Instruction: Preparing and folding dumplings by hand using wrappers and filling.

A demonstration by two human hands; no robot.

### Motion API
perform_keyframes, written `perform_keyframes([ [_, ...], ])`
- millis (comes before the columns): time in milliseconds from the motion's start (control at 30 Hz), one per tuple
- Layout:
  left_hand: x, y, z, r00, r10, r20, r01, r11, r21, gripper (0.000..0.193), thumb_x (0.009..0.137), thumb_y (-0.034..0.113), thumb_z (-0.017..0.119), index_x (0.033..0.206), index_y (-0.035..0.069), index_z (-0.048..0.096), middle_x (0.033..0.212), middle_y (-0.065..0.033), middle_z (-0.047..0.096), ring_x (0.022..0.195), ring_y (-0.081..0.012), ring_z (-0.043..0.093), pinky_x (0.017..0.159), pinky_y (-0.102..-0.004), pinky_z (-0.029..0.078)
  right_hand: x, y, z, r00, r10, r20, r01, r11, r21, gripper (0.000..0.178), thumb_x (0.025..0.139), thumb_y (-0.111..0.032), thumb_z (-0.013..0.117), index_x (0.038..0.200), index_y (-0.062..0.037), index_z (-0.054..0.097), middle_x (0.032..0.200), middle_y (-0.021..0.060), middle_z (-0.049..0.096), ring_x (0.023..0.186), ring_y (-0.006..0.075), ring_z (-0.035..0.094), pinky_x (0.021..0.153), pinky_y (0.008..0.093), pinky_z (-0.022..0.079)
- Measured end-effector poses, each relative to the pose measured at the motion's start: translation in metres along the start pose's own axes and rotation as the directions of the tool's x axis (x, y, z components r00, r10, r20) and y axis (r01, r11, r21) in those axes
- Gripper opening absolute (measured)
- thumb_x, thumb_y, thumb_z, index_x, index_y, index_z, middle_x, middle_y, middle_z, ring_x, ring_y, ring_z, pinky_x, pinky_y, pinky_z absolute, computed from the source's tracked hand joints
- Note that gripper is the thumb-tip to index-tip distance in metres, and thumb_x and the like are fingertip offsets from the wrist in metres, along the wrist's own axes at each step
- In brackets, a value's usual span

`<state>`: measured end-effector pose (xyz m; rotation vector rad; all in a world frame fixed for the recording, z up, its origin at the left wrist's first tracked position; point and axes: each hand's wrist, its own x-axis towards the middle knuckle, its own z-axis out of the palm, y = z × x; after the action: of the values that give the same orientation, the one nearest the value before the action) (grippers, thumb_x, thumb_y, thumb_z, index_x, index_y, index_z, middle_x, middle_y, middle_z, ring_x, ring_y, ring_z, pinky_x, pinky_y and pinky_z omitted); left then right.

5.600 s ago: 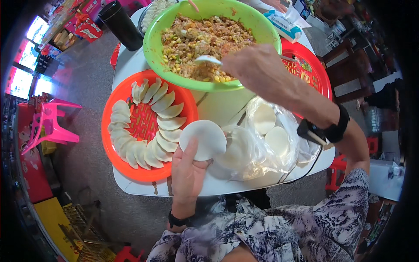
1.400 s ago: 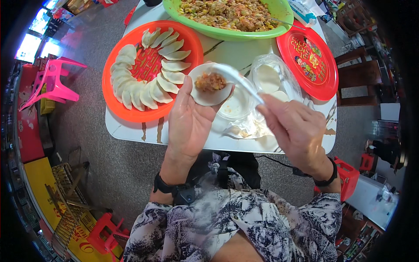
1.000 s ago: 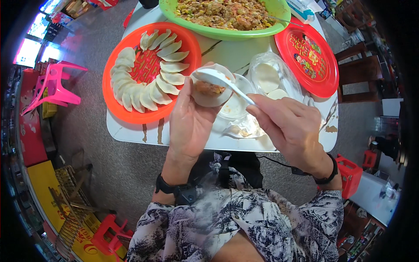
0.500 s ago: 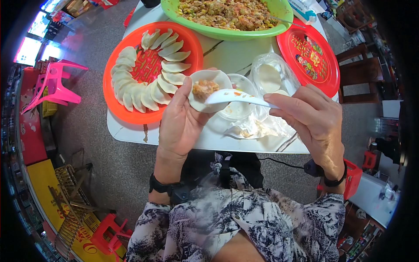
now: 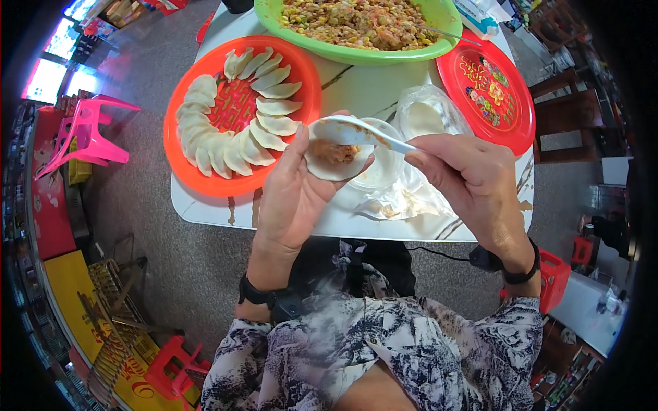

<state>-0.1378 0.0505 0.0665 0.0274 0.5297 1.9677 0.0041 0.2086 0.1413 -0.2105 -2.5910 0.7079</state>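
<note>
My left hand [image 5: 293, 195] cups a round dumpling wrapper [image 5: 322, 170], its thumb on the near-left edge. A lump of meat filling [image 5: 336, 151] sits in the wrapper's middle. From the right, my right hand [image 5: 476, 188] grips the handle of a white spoon [image 5: 379, 135]. The spoon's bowl is tilted over the wrapper's far part, and whether it touches the filling is hard to see. Left of my hands, finished dumplings [image 5: 236, 154] lie in a ring on an orange-red plate [image 5: 171, 140]. A green basin [image 5: 356, 59] beyond holds mixed filling [image 5: 356, 26].
A clear plastic bag [image 5: 445, 113] with wrappers lies behind my right hand, near a round clear dish [image 5: 377, 175] and crumpled plastic [image 5: 404, 203]. A red patterned tray [image 5: 490, 103] is at the table's right. Pink stool [image 5: 89, 133] stands on the floor to the left.
The spoon's bowl has shifted up and tipped over above the wrapper. My right hand has moved slightly left, and my left hand slightly right with the wrapper.
</note>
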Motion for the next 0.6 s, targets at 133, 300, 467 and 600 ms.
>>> perform_keyframes([
  [133,0.002,-0.002,0.004,0.998,0.039,-0.055,-0.040,0.999,-0.013,0.051,0.106,0.035,0.031,0.136,-0.006,0.039,0.136,-0.0216,0.049,0.128,-0.0308,0.049,0.109,-0.0512,0.041,0.003,-0.010,-0.002,0.997,0.064,-0.048,-0.061,0.997,0.054,0.010,0.081,-0.008,0.073,0.089,-0.0040,0.068,0.069,0.0118,0.062,0.059,0.0291,0.061,0.052,0.0362,0.046],
  [300,0.004,0.002,-0.001,0.999,0.033,0.005,-0.032,0.995,-0.095,0.060,0.105,0.043,0.026,0.140,-0.005,0.036,0.137,-0.0212,0.049,0.129,-0.0321,0.048,0.110,-0.0516,0.038,0.008,-0.009,0.001,1.000,-0.007,0.024,0.007,1.000,0.008,0.013,0.085,-0.007,0.072,0.096,-0.0001,0.070,0.070,0.0083,0.064,0.058,0.0131,0.059,0.053,0.0254,0.045],
  [467,0.007,0.002,0.003,0.998,0.035,0.045,-0.029,0.991,-0.128,0.061,0.105,0.044,0.025,0.140,-0.005,0.036,0.137,-0.0223,0.049,0.128,-0.0348,0.048,0.110,-0.0523,0.038,0.036,0.011,-0.017,0.980,0.087,-0.181,-0.096,0.994,-0.046,0.010,0.087,-0.010,0.069,0.091,-0.0010,0.069,0.069,0.0124,0.063,0.057,0.0174,0.058,0.053,0.0289,0.045],
  [600,0.004,0.005,-0.002,0.998,0.023,0.065,-0.014,0.991,-0.135,0.062,0.105,0.044,0.024,0.141,-0.005,0.033,0.137,-0.0256,0.047,0.128,-0.0394,0.048,0.110,-0.0543,0.038,0.059,0.051,-0.007,0.960,0.025,-0.280,-0.097,0.964,-0.246,0.014,0.087,-0.019,0.067,0.084,-0.0048,0.068,0.068,0.0152,0.062,0.059,0.0323,0.061,0.052,0.0393,0.046],
])
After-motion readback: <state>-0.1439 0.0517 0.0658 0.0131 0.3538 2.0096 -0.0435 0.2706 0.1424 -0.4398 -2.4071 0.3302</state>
